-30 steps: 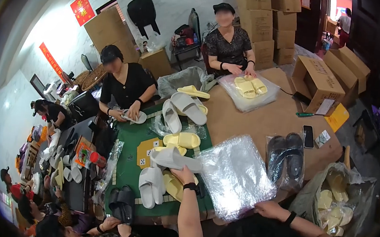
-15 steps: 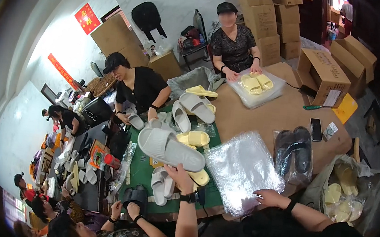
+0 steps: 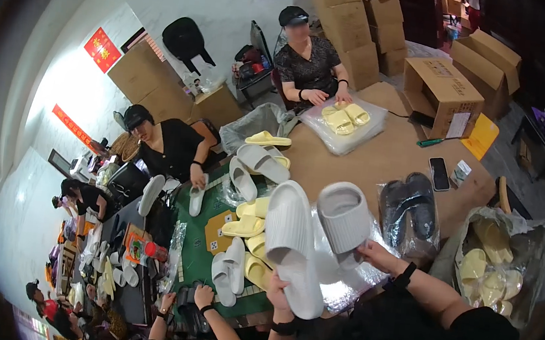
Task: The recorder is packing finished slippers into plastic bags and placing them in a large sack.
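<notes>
In my left hand (image 3: 280, 296) is a pale grey slide slipper (image 3: 292, 238), gripped near its heel with the toe pointing away from me. My right hand (image 3: 379, 256) grips a second pale grey slide slipper (image 3: 342, 217) of the same ribbed kind, held beside the first. Beneath them lies a stack of shiny clear plastic bags (image 3: 347, 285), partly covered by the slippers. To the left, yellow slippers (image 3: 244, 225) and another grey pair (image 3: 228, 271) rest on the green table top (image 3: 202, 236).
Dark slippers in a clear bag (image 3: 412, 211) and a phone (image 3: 439, 174) lie on the brown table. A sack of bagged yellow slippers (image 3: 487, 272) stands right. Co-workers sit around; one has a yellow pair (image 3: 344, 118) on plastic bags. Open cartons (image 3: 443, 95) stand behind.
My right hand has left the plastic bags and now holds a grey slipper. The left hand's slipper has moved right and turned lengthwise. The whole view has shifted slightly.
</notes>
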Demonstrator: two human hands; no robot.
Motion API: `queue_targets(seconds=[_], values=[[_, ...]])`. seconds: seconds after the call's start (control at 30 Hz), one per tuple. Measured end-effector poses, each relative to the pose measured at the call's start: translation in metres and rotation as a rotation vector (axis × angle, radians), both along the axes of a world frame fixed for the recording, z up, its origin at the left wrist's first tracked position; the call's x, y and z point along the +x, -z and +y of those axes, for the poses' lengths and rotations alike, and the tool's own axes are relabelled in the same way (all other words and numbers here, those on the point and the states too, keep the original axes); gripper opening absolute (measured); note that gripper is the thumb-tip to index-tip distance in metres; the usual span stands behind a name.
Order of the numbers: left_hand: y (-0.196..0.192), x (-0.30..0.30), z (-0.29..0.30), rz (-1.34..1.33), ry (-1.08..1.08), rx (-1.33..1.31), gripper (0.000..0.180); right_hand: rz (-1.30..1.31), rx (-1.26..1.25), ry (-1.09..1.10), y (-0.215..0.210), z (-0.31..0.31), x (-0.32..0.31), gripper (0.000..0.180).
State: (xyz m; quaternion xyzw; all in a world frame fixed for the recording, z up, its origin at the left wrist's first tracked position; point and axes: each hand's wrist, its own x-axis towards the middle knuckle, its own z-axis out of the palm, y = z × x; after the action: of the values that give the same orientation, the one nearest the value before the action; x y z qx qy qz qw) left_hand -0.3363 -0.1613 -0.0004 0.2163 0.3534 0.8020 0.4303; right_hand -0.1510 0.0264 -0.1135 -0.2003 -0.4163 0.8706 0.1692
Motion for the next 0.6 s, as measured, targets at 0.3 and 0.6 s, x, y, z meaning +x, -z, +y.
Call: queue_targets(seconds=[0.3, 0.6], values=[[0.137, 0.031, 0.013, -0.147, 0.161, -0.622, 0.047, -0.704, 0.47, 0.467, 0.04, -0.025, 0.03, 0.043], [0.213, 0.03, 0.029, -0.131, 0.183, -0.639, 0.044, -0.871, 0.643, 0.415, 0.034, -0.012, 0.026, 0.049]])
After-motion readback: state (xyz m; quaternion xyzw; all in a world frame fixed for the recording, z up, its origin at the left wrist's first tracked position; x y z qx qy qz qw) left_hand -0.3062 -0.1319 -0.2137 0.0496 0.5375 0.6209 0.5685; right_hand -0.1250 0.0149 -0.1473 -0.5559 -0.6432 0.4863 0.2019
